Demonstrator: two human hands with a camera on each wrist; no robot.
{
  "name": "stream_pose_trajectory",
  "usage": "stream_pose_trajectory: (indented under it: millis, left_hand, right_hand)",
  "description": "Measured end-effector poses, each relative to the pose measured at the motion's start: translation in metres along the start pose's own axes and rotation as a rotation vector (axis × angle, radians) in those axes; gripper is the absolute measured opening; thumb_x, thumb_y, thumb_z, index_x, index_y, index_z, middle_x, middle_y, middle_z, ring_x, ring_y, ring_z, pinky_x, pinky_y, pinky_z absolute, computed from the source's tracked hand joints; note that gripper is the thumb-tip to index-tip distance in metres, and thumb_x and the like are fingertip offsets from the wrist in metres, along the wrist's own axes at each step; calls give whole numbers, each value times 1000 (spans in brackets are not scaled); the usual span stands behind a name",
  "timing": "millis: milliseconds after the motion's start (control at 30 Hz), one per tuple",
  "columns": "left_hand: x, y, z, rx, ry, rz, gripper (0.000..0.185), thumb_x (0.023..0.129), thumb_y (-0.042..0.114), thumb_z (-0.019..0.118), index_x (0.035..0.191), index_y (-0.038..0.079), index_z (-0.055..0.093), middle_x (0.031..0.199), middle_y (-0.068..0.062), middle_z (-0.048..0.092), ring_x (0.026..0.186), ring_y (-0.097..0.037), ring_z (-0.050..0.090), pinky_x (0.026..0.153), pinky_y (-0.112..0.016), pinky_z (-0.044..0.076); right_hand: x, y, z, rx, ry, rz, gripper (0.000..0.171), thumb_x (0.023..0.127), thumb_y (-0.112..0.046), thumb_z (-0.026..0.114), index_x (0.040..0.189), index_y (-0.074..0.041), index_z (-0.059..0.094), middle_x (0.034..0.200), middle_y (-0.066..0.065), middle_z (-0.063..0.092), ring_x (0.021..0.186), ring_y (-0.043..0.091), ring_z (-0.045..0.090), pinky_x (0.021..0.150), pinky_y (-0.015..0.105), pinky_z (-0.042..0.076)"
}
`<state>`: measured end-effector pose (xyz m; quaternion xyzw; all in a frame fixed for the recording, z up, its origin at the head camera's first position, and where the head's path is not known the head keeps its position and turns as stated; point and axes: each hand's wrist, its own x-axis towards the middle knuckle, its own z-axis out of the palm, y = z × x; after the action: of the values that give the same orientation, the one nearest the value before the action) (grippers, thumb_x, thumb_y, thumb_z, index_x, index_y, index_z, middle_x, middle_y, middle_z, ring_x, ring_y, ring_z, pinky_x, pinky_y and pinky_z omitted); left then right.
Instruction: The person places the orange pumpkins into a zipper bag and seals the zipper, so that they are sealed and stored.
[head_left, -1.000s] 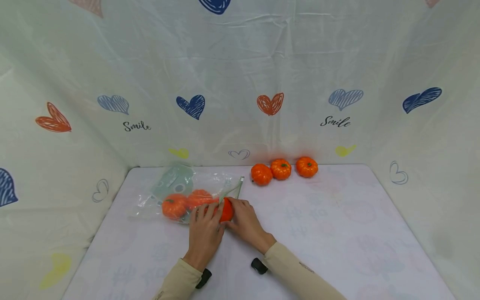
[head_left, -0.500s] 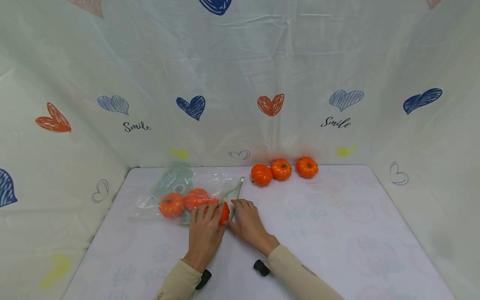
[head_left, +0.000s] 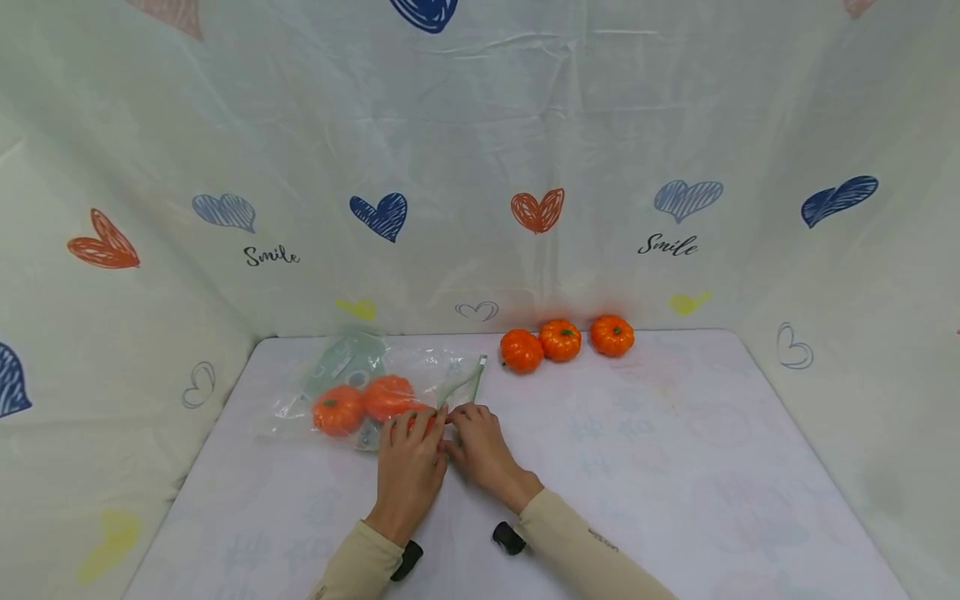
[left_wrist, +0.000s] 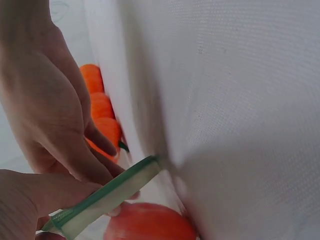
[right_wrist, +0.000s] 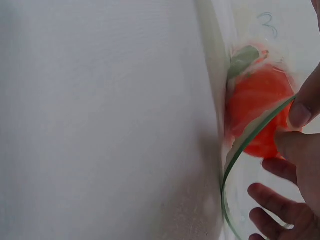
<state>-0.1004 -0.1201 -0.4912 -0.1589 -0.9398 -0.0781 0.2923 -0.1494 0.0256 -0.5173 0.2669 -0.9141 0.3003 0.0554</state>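
I have the left hand point(head_left: 408, 471) pinching the green rim point(left_wrist: 107, 193) of the clear bag point(head_left: 420, 362), which lies toward the far left corner of the bench point(head_left: 675, 467). My right hand point(head_left: 483, 454) is at its mouth, fingers spread, thumb at the front pumpkin point(right_wrist: 262, 145) just inside the rim. Two bagged pumpkins point(head_left: 339, 410) lie deeper in; three loose pumpkins point(head_left: 560, 340) line the far edge.
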Motion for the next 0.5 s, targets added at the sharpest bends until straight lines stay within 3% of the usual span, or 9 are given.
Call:
stream_pose_trajectory:
  millis: [233, 500]
  left_hand:
    - [0, 1, -1, -5, -20, -15, 71, 66, 8, 98, 132, 6, 73, 116, -9, 68, 112, -32, 58, 99, -52, 47]
    - [0, 0, -2, 10, -45, -16, 78, 63, 11, 102, 134, 5, 72, 118, -10, 68, 112, -32, 57, 99, -51, 46]
  right_hand:
    - [-5, 4, -5, 1, -28, -26, 35, 100, -14, 74, 133, -5, 70, 126, 13, 66, 121, 32, 57, 106, 52, 47]
    - [-18, 30, -28, 43, 73, 36, 37, 97, -10, 76, 132, -2, 68, 126, 14, 64, 121, 35, 56, 106, 53, 45]
